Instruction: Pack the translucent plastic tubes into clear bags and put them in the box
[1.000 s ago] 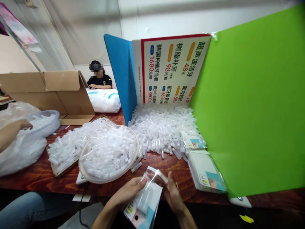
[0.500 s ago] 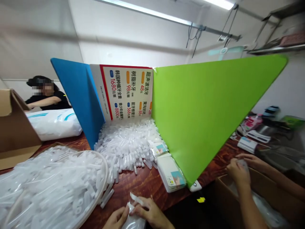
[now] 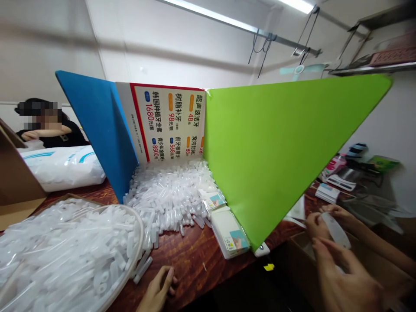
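Near the table's front edge, my left hand (image 3: 159, 286) rests on the dark red wood, fingers loosely curled and apart, with nothing in them. My right hand (image 3: 347, 275) is stretched far to the right, over a cardboard box (image 3: 300, 247). Its fingers are apart. A small pale bit of plastic shows by them; whether they touch it cannot be made out. Just beyond are another person's hands (image 3: 338, 214), holding a translucent strip-like piece (image 3: 336, 232). A hoop-rimmed heap of small translucent plastic tubes (image 3: 84, 247) lies left of my left hand.
A blue panel (image 3: 97, 130), a printed price board (image 3: 169, 123) and a green panel (image 3: 276, 147) stand around more tubes (image 3: 172, 195). Clear-wrapped cards (image 3: 229, 234) lie by the green panel. Behind a white plastic sack (image 3: 65, 167) sits another person (image 3: 48, 125).
My hands were together at the table edge on a clear bag and a white strip. My right hand has swung right to the box; the bag has left my left hand.
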A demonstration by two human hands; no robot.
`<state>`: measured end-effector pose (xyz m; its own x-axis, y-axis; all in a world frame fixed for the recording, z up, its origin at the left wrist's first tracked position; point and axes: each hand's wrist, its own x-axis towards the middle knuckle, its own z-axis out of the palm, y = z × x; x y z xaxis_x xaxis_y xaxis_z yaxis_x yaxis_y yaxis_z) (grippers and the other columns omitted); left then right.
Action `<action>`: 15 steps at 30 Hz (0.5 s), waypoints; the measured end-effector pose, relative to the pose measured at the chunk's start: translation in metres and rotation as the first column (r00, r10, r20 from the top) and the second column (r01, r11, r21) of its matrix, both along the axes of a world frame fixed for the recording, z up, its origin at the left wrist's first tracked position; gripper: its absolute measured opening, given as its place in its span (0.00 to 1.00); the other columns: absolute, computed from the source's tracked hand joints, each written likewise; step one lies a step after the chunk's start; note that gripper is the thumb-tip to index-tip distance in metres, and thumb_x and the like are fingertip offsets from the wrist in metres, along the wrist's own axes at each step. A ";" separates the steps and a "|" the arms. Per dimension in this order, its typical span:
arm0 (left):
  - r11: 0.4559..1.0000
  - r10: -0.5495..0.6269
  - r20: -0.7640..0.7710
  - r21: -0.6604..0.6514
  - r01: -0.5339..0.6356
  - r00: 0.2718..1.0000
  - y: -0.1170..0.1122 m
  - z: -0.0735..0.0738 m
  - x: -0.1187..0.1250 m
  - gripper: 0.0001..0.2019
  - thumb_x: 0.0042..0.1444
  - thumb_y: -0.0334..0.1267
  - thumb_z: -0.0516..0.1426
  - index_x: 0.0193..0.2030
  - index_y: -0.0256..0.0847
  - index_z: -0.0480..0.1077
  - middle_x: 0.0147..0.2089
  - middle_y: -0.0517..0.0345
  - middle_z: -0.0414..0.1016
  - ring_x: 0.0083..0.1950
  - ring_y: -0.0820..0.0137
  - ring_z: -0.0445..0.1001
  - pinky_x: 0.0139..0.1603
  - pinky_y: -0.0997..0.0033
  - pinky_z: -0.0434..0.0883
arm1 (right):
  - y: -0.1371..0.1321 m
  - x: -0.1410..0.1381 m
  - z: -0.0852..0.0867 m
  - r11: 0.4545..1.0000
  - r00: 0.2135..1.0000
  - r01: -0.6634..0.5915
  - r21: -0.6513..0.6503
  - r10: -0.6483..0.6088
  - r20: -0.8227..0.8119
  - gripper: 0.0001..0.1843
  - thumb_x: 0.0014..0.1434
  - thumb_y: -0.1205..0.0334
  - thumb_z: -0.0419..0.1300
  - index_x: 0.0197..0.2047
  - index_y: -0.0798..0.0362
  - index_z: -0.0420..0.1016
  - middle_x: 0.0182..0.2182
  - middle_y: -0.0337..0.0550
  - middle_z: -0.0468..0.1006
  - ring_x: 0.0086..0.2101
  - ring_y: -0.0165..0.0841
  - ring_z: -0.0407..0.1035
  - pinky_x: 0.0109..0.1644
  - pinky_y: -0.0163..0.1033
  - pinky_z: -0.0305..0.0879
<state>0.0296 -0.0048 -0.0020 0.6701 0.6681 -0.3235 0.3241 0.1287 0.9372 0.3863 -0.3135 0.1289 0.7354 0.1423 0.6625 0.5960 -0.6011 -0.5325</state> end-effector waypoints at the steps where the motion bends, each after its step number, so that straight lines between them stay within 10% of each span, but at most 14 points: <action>1: 1.000 0.009 0.008 0.006 -0.009 1.000 -0.003 -0.001 -0.001 0.35 0.50 0.76 0.52 0.39 0.44 0.73 0.37 0.55 0.78 0.37 0.63 0.76 0.42 0.65 0.70 | 0.014 -0.015 -0.007 0.995 0.995 -0.097 -0.017 0.097 -0.016 0.17 0.61 0.44 0.60 0.42 0.46 0.81 0.32 0.53 0.85 0.28 0.44 0.79 0.30 0.46 0.72; 5: 0.999 0.020 0.044 0.026 -0.021 0.999 -0.013 -0.001 -0.005 0.33 0.55 0.73 0.52 0.39 0.41 0.74 0.38 0.54 0.78 0.39 0.62 0.76 0.45 0.65 0.70 | 0.077 -0.064 -0.050 0.794 0.824 -0.567 -0.219 0.550 -0.136 0.15 0.64 0.58 0.55 0.49 0.47 0.80 0.45 0.46 0.84 0.41 0.40 0.81 0.42 0.40 0.78; 10: 0.997 0.075 0.057 -0.034 -0.074 0.996 -0.022 0.003 -0.010 0.34 0.55 0.72 0.52 0.44 0.39 0.74 0.38 0.53 0.78 0.35 0.65 0.74 0.37 0.67 0.68 | 0.110 -0.074 -0.100 0.739 0.823 -0.506 -0.445 0.567 0.006 0.24 0.64 0.71 0.49 0.59 0.51 0.76 0.53 0.47 0.81 0.48 0.40 0.79 0.46 0.41 0.78; 15: 0.980 0.142 0.132 -0.161 -0.120 0.981 -0.036 0.006 -0.009 0.37 0.51 0.74 0.54 0.44 0.38 0.73 0.36 0.53 0.78 0.31 0.67 0.75 0.31 0.70 0.65 | 0.097 -0.062 -0.105 0.759 0.790 -0.429 -0.489 0.578 0.205 0.17 0.68 0.69 0.53 0.53 0.53 0.80 0.47 0.47 0.85 0.41 0.39 0.81 0.47 0.41 0.75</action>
<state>0.0207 -0.0405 0.0044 0.6264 0.7036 -0.3355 0.1596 0.3055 0.9387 0.3240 -0.2163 0.0237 0.2292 0.7310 0.6427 0.9620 -0.2708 -0.0351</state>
